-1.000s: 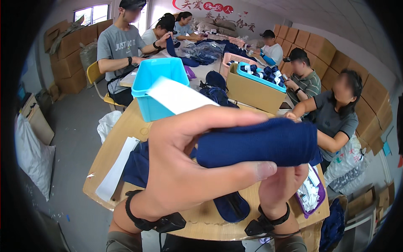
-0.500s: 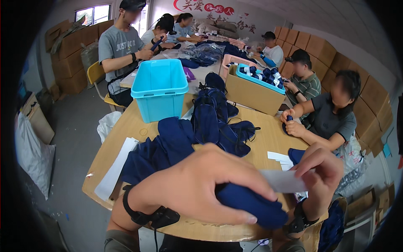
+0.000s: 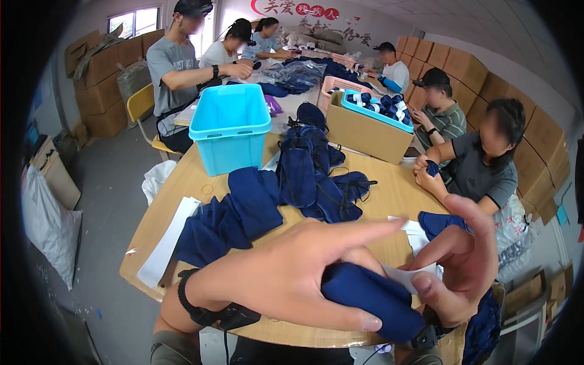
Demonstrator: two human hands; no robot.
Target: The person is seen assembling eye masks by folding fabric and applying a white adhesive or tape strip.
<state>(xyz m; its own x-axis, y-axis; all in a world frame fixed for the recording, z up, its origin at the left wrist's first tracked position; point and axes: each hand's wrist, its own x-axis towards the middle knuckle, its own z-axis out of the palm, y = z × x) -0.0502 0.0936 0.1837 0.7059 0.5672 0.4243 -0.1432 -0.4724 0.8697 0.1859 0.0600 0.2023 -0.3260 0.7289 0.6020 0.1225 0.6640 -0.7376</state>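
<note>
The left hand (image 3: 286,277) lies across a rolled navy cloth bundle (image 3: 368,298), palm down, its thumb pressed along the underside and its index finger stretched out straight toward the right, so the roll is clamped between thumb and palm. The right hand (image 3: 459,267) meets it from the other side: its thumb presses a white paper strip (image 3: 404,277) against the end of the roll, while the remaining fingers stand spread and lifted above it. Both wrists carry dark straps. The bundle hangs just above the near edge of a round wooden table (image 3: 389,198), close to the person's body.

Farther out on the table, a heap of navy fabric pieces (image 3: 243,213) sprawls at the middle, running up into a darker pile with thin cords (these look like drawstrings, though the detail is small). White paper strips (image 3: 167,240) lie along the left edge of the table. A light blue plastic bin (image 3: 231,131) stands at the far left side, and a cardboard box (image 3: 365,131) with a blue tray on top stands to its right, holding more folded dark pieces with white bands.

Across the table on the right, a seated person in a grey shirt (image 3: 480,167) holds a small dark piece in both hands. Further people sit at tables behind, with stacked cardboard cartons along the walls
</note>
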